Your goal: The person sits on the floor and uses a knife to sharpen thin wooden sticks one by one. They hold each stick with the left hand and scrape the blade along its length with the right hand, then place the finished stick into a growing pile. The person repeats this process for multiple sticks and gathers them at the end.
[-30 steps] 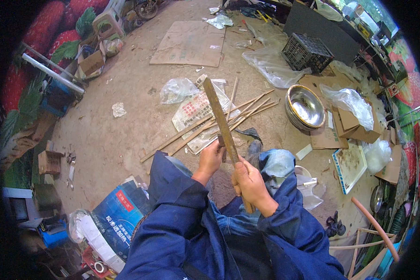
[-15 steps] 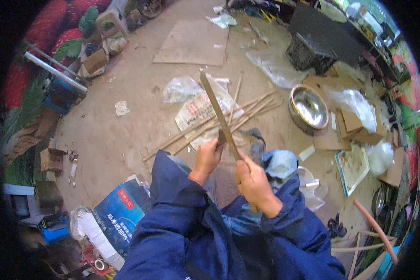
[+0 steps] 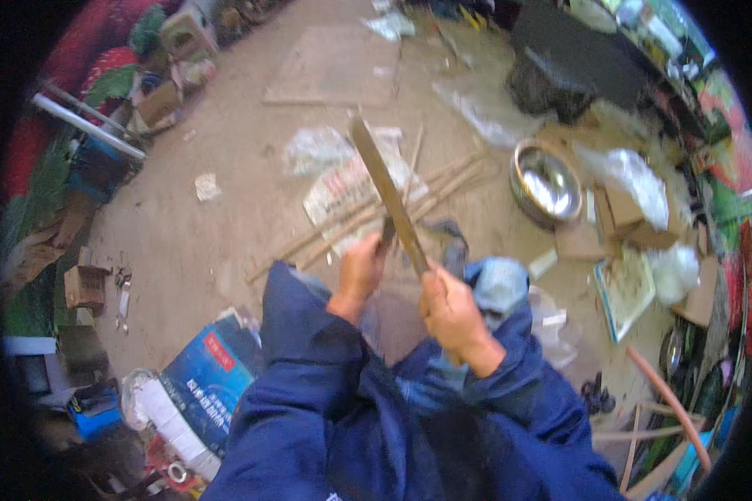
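wooden slat [image 3: 386, 194] swung left, blue sack [image 3: 207, 386] beside

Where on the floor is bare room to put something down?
Bare floor lies left of the sticks, between the scrap of paper and the blue sack. Another patch lies before the flat board. Around the steel bowl and the boxes at right it is crowded.

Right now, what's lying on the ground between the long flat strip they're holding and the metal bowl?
In the head view, a loose bundle of thin sticks lies on the dirt floor between the flat strip and the metal bowl.
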Available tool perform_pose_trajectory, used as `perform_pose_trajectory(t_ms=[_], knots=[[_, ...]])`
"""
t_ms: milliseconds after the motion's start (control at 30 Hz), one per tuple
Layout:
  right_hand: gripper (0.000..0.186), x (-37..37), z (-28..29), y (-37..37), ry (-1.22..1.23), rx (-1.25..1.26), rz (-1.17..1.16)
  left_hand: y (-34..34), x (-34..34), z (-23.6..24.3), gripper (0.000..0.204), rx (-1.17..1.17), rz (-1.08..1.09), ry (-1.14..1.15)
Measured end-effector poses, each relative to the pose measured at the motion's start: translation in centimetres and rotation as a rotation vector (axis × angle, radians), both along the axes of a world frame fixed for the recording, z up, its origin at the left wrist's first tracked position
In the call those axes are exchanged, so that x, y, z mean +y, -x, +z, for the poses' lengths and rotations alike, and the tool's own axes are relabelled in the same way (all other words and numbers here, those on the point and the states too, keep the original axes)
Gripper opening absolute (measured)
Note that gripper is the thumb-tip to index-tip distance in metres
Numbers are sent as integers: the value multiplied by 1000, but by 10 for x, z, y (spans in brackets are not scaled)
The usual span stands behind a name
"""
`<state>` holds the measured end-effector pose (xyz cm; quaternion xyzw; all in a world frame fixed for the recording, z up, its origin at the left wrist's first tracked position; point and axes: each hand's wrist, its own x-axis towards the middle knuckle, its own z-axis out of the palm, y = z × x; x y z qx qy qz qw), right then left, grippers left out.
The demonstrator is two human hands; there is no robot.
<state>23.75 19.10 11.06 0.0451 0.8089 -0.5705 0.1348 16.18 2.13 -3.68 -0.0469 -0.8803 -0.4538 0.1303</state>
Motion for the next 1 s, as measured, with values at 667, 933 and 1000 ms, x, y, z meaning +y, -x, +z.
perform_pose_trajectory(t_ms=[667,933,1000], knots=[[47,-8,11,15,-175,10,12,15,11,-33,13,-130,11,102],[44,-13,-15,19,-207,-30,39,18,13,-45,17,-130,12,72],[46,-11,-17,24,-275,76,84,15,10,-41,18,-49,29,86]])
